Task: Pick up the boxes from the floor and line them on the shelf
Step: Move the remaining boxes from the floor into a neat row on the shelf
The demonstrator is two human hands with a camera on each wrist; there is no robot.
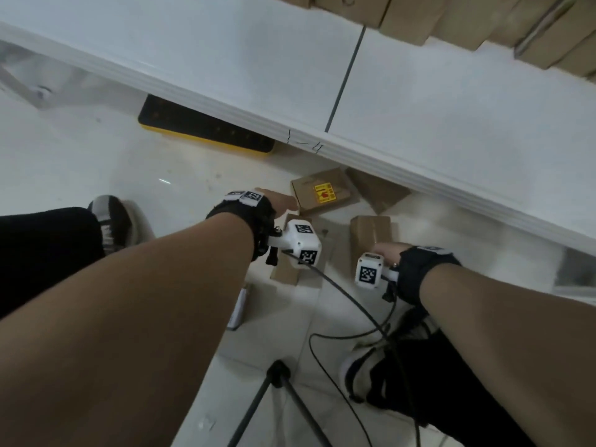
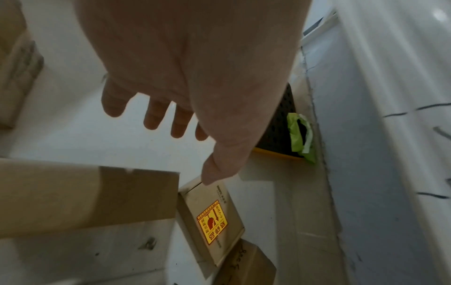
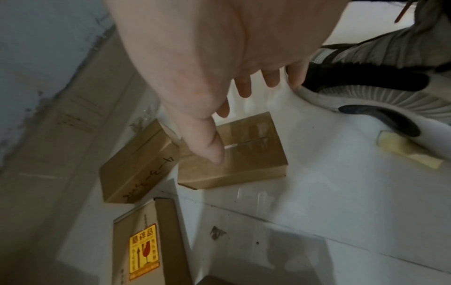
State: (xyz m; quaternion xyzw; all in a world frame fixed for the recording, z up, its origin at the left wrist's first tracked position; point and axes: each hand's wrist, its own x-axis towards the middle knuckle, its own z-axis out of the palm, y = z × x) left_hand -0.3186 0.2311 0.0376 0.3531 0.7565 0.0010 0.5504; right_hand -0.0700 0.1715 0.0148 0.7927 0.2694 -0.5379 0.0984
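Several brown cardboard boxes lie on the white floor below the white shelf (image 1: 225, 59). One carries a yellow sticker (image 1: 322, 195) (image 2: 212, 217) (image 3: 146, 244). My left hand (image 1: 277, 203) (image 2: 185, 77) reaches toward it with fingers spread and holds nothing; the thumb tip is over the box's corner. A plain box (image 1: 371, 233) (image 3: 244, 154) lies under my right hand (image 1: 387, 250) (image 3: 219, 67), which is open and just above it. A box with handwriting (image 3: 136, 164) lies half under the shelf. Another box (image 2: 85, 194) sits below my left wrist.
More boxes (image 1: 467, 21) stand at the shelf's back right. A black and yellow board (image 1: 200, 127) lies under the shelf, with a green bag (image 2: 300, 135) beside it. My shoes (image 1: 113, 221) (image 1: 364, 366), a tripod (image 1: 277, 391) and cables (image 1: 348, 304) are close by.
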